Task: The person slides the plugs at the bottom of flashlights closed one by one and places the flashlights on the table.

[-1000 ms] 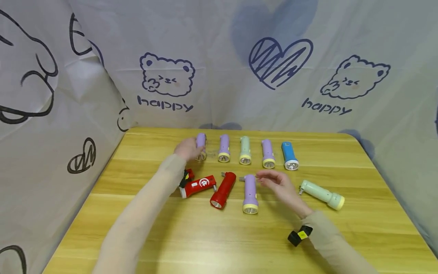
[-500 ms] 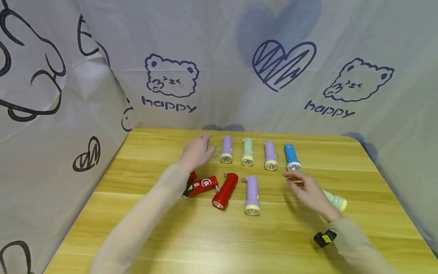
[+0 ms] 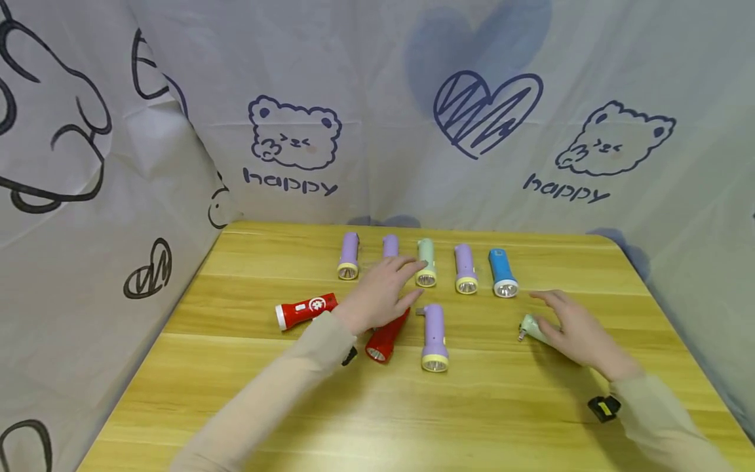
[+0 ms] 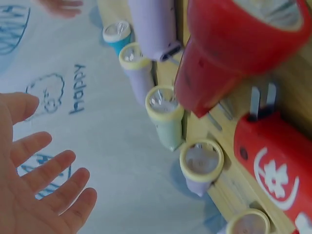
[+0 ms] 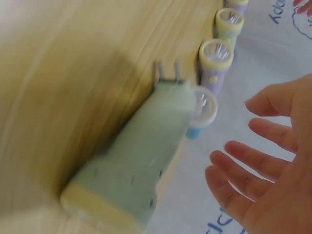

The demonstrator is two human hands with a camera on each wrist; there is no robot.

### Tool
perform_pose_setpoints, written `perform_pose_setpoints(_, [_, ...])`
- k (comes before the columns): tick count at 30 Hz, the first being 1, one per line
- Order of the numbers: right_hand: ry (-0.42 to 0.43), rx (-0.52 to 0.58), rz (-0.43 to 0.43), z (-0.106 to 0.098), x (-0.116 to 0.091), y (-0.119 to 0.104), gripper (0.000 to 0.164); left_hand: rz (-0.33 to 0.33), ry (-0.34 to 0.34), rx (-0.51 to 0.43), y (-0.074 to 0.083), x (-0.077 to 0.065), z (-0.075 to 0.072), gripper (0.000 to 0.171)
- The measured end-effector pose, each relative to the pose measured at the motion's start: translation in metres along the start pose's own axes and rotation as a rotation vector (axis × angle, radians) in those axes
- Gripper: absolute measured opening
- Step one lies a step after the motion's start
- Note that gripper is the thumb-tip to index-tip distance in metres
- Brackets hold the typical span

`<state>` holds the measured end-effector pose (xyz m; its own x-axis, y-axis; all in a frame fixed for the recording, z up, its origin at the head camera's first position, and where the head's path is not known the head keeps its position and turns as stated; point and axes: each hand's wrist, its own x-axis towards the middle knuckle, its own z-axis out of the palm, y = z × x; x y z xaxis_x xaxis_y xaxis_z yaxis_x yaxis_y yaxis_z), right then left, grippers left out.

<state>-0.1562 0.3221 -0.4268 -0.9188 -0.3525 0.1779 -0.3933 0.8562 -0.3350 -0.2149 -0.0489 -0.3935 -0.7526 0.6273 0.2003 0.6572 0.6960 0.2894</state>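
In the head view my left hand [image 3: 377, 295] hovers with spread fingers over a red flashlight [image 3: 382, 344], partly covering it. Another red flashlight [image 3: 303, 311] lies to its left, and a purple flashlight [image 3: 434, 334] points toward me on its right. Nothing sits between the parted fingers in the left wrist view. At the right, my right hand [image 3: 580, 331] is over a pale green flashlight [image 3: 534, 328], hiding most of it. The right wrist view shows this hand's palm bare, its fingers loosely bent, apart from the flashlight with metal prongs.
A back row holds two purple flashlights [image 3: 349, 254], a pale green flashlight [image 3: 426, 254], another purple flashlight [image 3: 464, 262] and a blue flashlight [image 3: 500, 265]. They stand on a wooden table [image 3: 472, 426]. A printed white cloth [image 3: 389, 164] hangs behind and at the sides.
My left hand has left the leftmost purple flashlight in the back row and moved right and nearer. My right hand has moved right, from beside the front purple flashlight to the pale green one.
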Motion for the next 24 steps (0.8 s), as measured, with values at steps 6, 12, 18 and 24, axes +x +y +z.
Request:
perform_pose_setpoints(6, [-0.069,-0.070,0.019,-0.010,-0.007,0.015,0.052,0.070,-0.055,0.056,0.015,-0.002,0.014,0.053])
perform_pose_setpoints(12, [-0.164,-0.096,0.068,-0.013,-0.008,0.025,0.064,0.122,-0.115,0.104,0.022,-0.003,0.026,0.052])
perform_pose_setpoints(18, [-0.262,-0.094,0.130,-0.012,-0.015,0.038,0.073,0.180,-0.136,0.127,0.029,0.002,0.037,0.051])
perform_pose_setpoints(24, [-0.347,-0.043,0.168,-0.008,-0.019,0.044,0.080,0.202,-0.164,0.111,0.035,0.002,0.042,0.050])
